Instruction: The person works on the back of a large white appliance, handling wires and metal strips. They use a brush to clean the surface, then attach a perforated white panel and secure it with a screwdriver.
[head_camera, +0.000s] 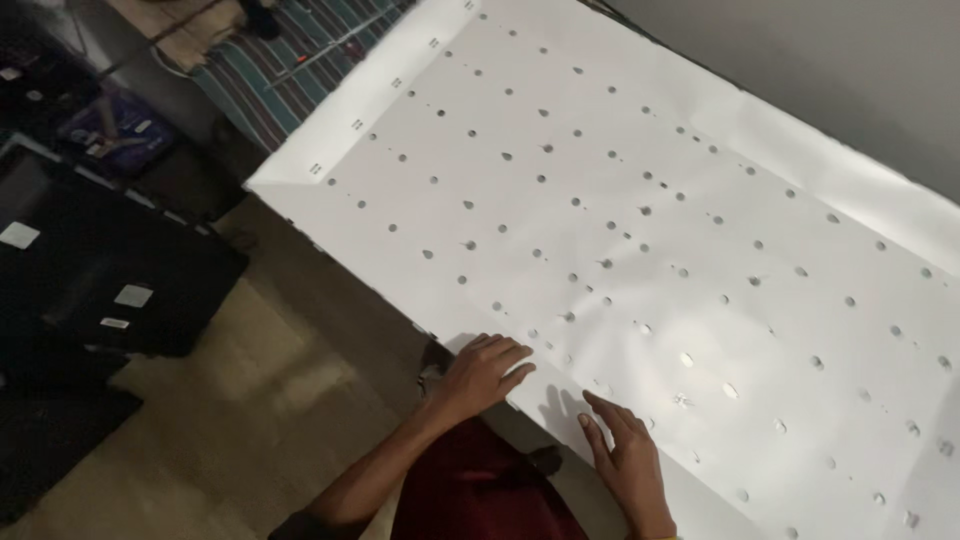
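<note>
Both hands (555, 415) flat, white perforated sheet (650, 240) edge

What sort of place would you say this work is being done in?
Probably an informal repair workshop on a floor: a large white perforated sheet under both hands, black panels alongside, and a striped mat on the bare floor.

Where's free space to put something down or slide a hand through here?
Most of the white perforated sheet is bare, from the left hand and right hand at its near edge out to the far folded edge by the grey wall. The tan floor left of the hands is open. It is crowded by the black panels at far left.
</note>
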